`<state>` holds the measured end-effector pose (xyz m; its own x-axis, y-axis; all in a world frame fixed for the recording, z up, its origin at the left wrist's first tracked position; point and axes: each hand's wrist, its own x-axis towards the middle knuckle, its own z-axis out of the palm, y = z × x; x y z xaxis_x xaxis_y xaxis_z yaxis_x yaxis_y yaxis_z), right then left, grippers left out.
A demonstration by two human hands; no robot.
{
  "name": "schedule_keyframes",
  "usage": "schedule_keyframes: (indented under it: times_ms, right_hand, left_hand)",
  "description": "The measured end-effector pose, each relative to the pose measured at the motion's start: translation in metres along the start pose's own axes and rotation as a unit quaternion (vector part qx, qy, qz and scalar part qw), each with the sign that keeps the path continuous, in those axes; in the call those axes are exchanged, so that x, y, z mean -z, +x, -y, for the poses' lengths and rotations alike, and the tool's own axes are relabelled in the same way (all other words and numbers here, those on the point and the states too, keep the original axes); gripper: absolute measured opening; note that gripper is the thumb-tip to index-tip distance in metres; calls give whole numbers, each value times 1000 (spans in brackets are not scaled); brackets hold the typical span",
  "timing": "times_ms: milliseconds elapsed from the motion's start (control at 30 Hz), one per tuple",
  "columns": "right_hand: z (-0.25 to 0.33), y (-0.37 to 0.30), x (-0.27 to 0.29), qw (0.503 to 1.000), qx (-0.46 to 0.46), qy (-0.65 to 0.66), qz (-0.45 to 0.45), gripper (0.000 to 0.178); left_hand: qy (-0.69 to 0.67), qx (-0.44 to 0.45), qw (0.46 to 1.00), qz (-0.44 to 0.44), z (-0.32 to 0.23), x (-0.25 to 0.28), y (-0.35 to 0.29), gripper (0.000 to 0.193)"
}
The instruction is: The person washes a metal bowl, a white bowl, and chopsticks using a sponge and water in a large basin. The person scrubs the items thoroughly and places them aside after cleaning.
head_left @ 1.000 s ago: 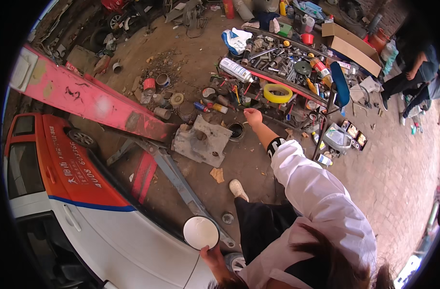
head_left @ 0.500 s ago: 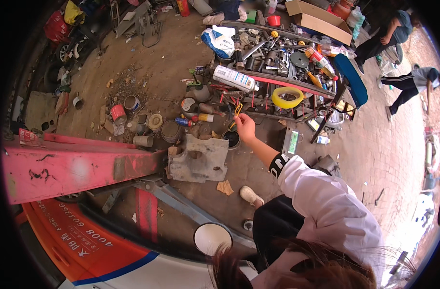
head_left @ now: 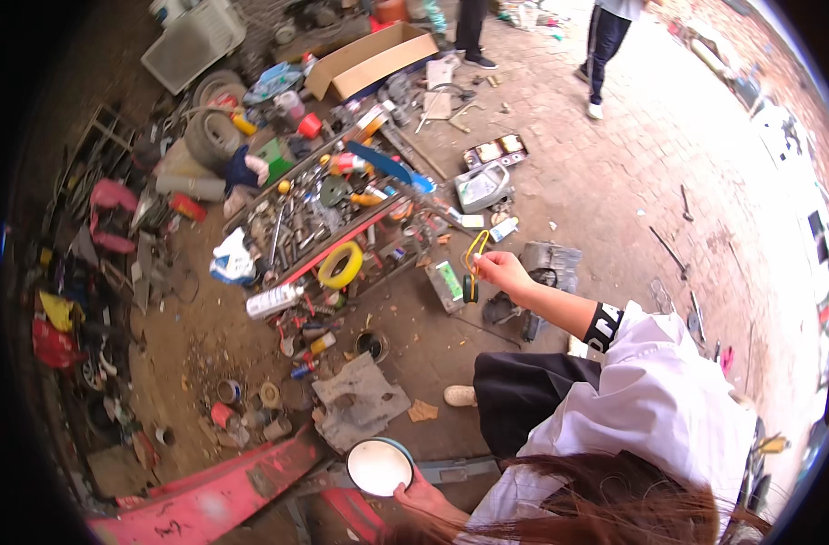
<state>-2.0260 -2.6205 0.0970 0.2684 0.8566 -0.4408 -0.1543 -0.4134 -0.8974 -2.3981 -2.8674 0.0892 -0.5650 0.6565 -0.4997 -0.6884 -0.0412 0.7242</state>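
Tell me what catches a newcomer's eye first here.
Likely the bright yellow ring at the red-railed metal rack, left of centre. Next, perhaps, the round white-lined bowl in the left hand at the bottom, and the thin yellow loop with a dark cylinder at the right hand, right of centre. The long pink-red beam slants across the lower left.

Bench [head_left: 355,238] is front-left of the right grip [head_left: 501,272], heaped with metal tools [head_left: 292,213] plus a grey disc [head_left: 335,191]. Tape roll [head_left: 327,277] and spray can [head_left: 275,301] along its near edge, bag [head_left: 233,257] at its left end. Floor [head_left: 605,209]: brown ground left of grip, brick paving right. On it: box [head_left: 440,292] just left; jug [head_left: 483,188], case [head_left: 497,152] ahead; rods [head_left: 670,252] well right; pot [head_left: 372,345], plate [head_left: 362,400], cardboard scrap [head_left: 422,411] back-left.
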Motion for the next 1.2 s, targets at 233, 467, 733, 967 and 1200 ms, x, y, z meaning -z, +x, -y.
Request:
schedule_keyframes:
  times_ms: [233,467,733,967,1200]
  right_hand:
    - [86,38,341,975,75,50,-202,29]
    - [186,57,617,918,30,306,-248,23]
    - [255,49,820,860,100,319,-386,26]
    - [281,85,917,857,82,302,-409,22]
    - [306,156,1001,884,120,279,-355,24]
  left_hand:
    - [57,108,986,111,83,-112,-69,53]
    - [111,189,951,217,207,-256,-178,55]
    - [184,312,869,338,341,-367,-254,56]
    - [205,350,854,325,435,-456,-251,56]
    - [203,321,882,278,533,-571,-216,52]
